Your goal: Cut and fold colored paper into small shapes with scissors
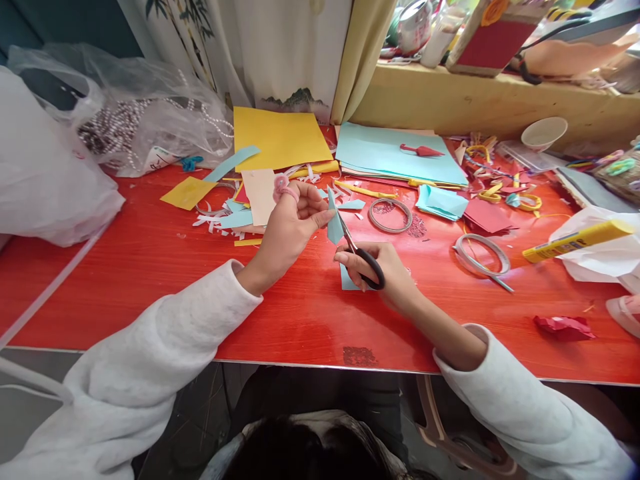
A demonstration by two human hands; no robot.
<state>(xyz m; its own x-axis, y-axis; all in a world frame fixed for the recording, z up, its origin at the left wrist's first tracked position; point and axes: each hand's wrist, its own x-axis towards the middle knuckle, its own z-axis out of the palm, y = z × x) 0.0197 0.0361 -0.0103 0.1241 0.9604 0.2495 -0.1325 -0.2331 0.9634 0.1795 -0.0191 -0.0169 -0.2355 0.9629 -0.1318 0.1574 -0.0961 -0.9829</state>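
Observation:
Between thumb and fingers, my left hand pinches a small light blue piece of paper above the table. A pink fuzzy band circles the left wrist. My right hand grips a pair of scissors with black handles, its blades pointing up and left against the paper's right edge. Under the right hand, another light blue paper piece lies on the table, partly hidden by the fingers. Cut scraps of blue and white paper are strewn left of my left hand.
The red table bears yellow paper, a stack of light blue sheets, two tape rolls, small blue papers and a yellow glue stick. Plastic bags stand at left; a cluttered ledge runs behind.

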